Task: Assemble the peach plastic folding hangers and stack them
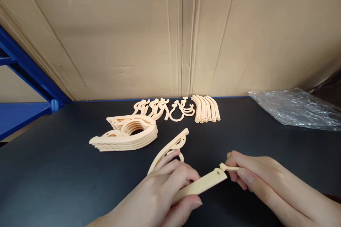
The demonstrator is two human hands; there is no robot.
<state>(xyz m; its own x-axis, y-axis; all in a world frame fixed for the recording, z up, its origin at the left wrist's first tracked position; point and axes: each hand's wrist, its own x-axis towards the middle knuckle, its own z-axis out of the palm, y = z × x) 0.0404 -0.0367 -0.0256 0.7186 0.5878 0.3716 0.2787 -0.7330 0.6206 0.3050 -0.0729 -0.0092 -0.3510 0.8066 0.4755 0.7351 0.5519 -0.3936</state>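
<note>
My left hand (170, 188) is closed around a cream plastic hanger body (204, 184). One flat arm of it, with a small round hole near its tip, points right between thumb and fingers. A curved arm (169, 145) reaches up behind the fingers, and a rounded loop is partly hidden by them. My right hand (247, 173) pinches a slim cream hanger hook (227, 167), seen nearly edge-on. Its knobbed end is close beside the holed tip; whether they touch I cannot tell. The rest of the hook is hidden by my fingers.
A stack of hanger bodies (128, 142) lies at centre left on the black table (48, 170). Behind it are several loose hooks (176, 118) and a row of curved hanger arms (206, 109). Clear plastic film (295, 108) lies back right. Cardboard (128, 42) and a blue frame (34, 67) border the table.
</note>
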